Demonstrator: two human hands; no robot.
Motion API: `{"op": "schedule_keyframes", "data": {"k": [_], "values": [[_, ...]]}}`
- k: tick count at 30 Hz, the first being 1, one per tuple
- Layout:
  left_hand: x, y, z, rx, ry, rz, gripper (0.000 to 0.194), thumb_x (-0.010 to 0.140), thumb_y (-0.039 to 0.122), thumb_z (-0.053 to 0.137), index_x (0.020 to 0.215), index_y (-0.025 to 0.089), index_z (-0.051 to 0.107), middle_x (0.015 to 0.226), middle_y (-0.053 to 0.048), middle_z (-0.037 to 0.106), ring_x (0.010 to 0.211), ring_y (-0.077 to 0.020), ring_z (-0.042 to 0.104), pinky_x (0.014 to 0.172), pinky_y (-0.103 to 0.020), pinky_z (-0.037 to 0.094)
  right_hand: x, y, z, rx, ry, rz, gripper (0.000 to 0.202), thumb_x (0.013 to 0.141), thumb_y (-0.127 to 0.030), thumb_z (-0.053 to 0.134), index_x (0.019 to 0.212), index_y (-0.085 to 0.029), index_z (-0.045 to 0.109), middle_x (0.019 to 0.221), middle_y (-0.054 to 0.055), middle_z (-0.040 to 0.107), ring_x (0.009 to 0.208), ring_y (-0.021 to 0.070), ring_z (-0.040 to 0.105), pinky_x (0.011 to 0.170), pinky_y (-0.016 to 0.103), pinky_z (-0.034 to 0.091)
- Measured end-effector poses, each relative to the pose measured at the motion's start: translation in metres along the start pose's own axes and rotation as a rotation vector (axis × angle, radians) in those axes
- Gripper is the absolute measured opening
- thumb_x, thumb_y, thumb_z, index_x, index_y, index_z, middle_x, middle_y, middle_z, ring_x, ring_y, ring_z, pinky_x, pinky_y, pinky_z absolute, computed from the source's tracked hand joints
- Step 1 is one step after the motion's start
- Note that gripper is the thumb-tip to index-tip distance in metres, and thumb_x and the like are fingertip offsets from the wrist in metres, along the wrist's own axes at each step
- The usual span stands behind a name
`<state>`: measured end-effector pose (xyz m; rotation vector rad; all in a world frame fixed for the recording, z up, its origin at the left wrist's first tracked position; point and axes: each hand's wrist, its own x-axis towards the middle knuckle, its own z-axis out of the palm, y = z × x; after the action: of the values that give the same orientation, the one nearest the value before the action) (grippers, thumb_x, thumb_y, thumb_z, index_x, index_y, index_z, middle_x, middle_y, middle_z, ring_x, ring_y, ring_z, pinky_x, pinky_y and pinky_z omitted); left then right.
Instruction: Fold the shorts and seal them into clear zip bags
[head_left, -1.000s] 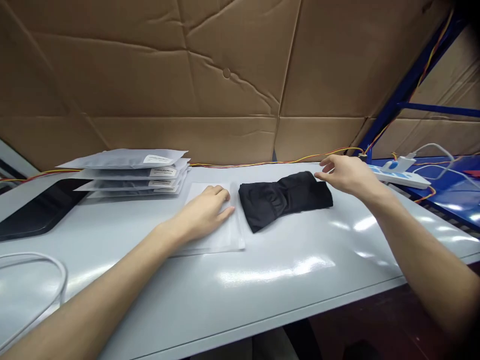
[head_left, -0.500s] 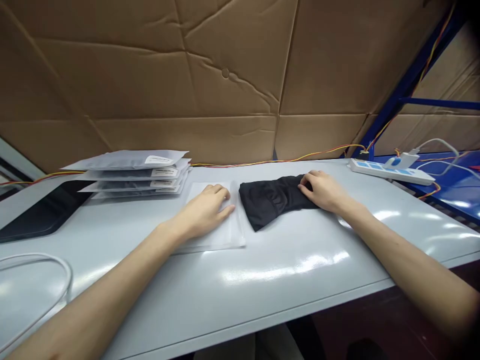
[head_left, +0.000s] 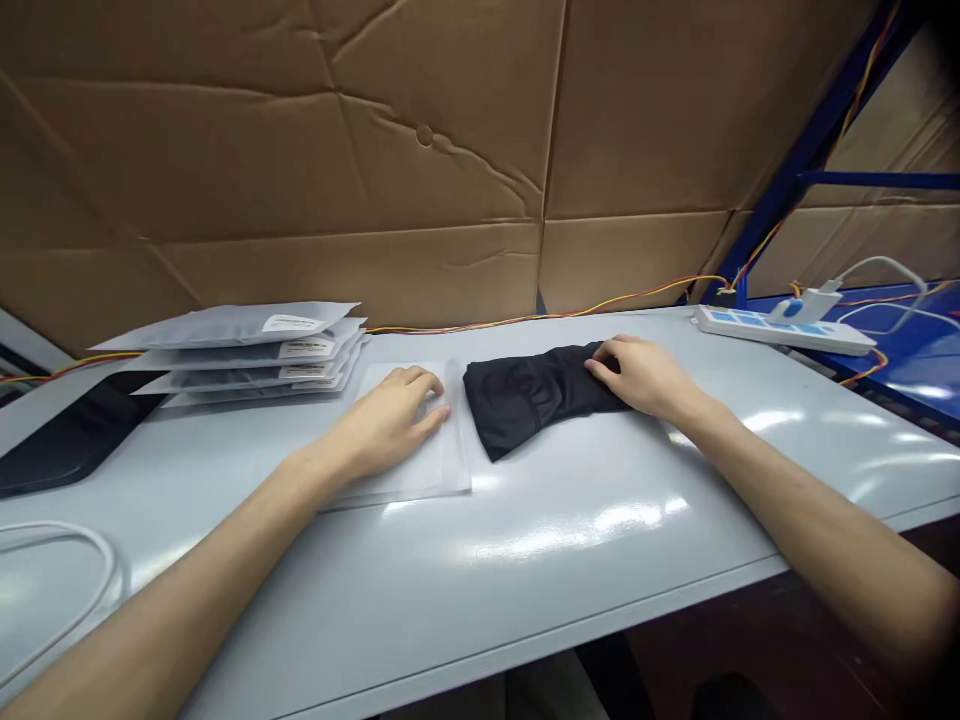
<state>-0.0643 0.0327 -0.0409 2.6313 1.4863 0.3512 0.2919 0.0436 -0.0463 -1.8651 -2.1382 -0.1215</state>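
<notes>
My left hand [head_left: 397,415] rests loosely open on at least one translucent bag [head_left: 442,465]; my right hand [head_left: 637,375] touches one black cloth [head_left: 521,395], twelve o'clock, grip I can't tell; at eleven, at least three labelled packets [head_left: 232,325].

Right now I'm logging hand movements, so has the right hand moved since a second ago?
Yes. Judged against the power strip, the right hand has moved left, away from it, onto the right end of the black cloth.
</notes>
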Motion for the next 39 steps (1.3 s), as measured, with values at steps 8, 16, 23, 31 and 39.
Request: {"op": "schedule_keyframes", "data": {"k": [8, 16, 23, 31, 39], "values": [[0.020, 0.054, -0.020, 0.099, 0.229, 0.059, 0.027, 0.098, 0.039, 0.041, 0.092, 0.022, 0.061, 0.106, -0.008, 0.069, 0.104, -0.0276, 0.061, 0.092, -0.044, 0.048, -0.001, 0.003, -0.003, 0.088, 0.005, 0.006, 0.029, 0.099, -0.041, 0.050, 0.093, -0.022, 0.071, 0.107, 0.008, 0.076, 0.096, 0.0270, 0.068, 0.081, 0.036, 0.047], [0.073, 0.134, -0.004, 0.111, -0.072, -0.065, 0.034, 0.096, 0.047, 0.046, 0.098, 0.019, 0.065, 0.109, -0.012, 0.068, 0.104, -0.0317, 0.065, 0.084, -0.043, 0.051, -0.001, 0.009, -0.005, 0.178, 0.009, 0.056, 0.026, 0.097, -0.039, 0.055, 0.079, -0.023, 0.065, 0.094, 0.006, 0.078, 0.087, 0.0248, 0.069, 0.074, 0.034, 0.046], [0.081, 0.142, 0.012, 0.113, -0.086, -0.121, 0.033, 0.093, 0.036, 0.050, 0.110, 0.014, 0.065, 0.116, -0.018, 0.066, 0.104, -0.0348, 0.067, 0.083, -0.044, 0.052, -0.002, 0.012, -0.004, 0.196, 0.013, -0.020, 0.020, 0.096, -0.037, 0.056, 0.085, -0.023, 0.066, 0.097, 0.005, 0.078, 0.086, 0.0243, 0.069, 0.075, 0.036, 0.048], [0.072, 0.119, -0.011, -0.009, 0.031, -0.131, 0.014, 0.085, 0.026, 0.050, 0.084, 0.021, 0.062, 0.094, -0.006, 0.072, 0.085, -0.0228, 0.068, 0.071, -0.034, 0.049, 0.002, 0.020, 0.004, 0.148, 0.023, -0.100, 0.020, 0.093, -0.036, 0.059, 0.100, -0.021, 0.069, 0.111, 0.011, 0.074, 0.105, 0.0298, 0.067, 0.094, 0.043, 0.050], [-0.028, 0.023, -0.067, 0.041, -0.158, -0.429, 0.034, 0.084, 0.055, 0.050, 0.076, 0.025, 0.064, 0.084, -0.003, 0.072, 0.078, -0.0274, 0.067, 0.068, -0.037, 0.047, 0.001, 0.020, 0.002, 0.131, 0.002, -0.124, 0.024, 0.094, -0.034, 0.057, 0.104, -0.018, 0.071, 0.112, 0.013, 0.074, 0.107, 0.0305, 0.065, 0.097, 0.044, 0.050]]}}
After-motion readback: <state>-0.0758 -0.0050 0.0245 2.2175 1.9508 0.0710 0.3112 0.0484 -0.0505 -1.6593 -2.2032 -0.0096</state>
